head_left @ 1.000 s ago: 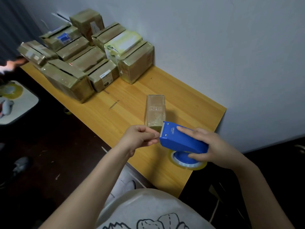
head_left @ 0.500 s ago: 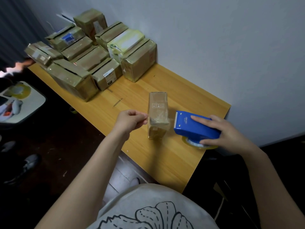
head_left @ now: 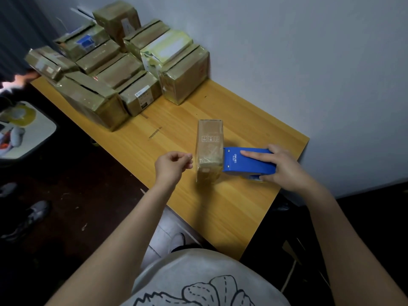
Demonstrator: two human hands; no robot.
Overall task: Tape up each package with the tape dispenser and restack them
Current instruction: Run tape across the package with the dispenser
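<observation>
The tape dispenser [head_left: 249, 161] is gripped by the right hand [head_left: 287, 171]. The forefinger is laid straight along its blue top, and the thumb and remaining fingers are closed round the body. Its front edge is set against the right side of the package [head_left: 209, 149], towards the near end.

The left hand [head_left: 173, 165] is held just left of the package and clear of it. Its thumb and forefinger are pinched together and the other fingers are curled. What is pinched appears to be the free end of a clear tape strip [head_left: 193, 156] drawn across the package, though the strip is hardly made out.

The package is placed on the table [head_left: 254, 217] between the two hands, its long side pointing away from the person. Whether it stands on end or lies flat cannot be told. It is set well apart from the stack of packages [head_left: 123, 69] at the far left by the wall [head_left: 309, 62].

The package is braced by neither hand, so it is likely to be slid, twisted or tipped if the strip is pulled leftward or the dispenser is pushed too hard. If tension is lost, the tape could fold onto itself or be laid down wrinkled. If the strip is drawn askew, the seam could be missed and left unsealed.
</observation>
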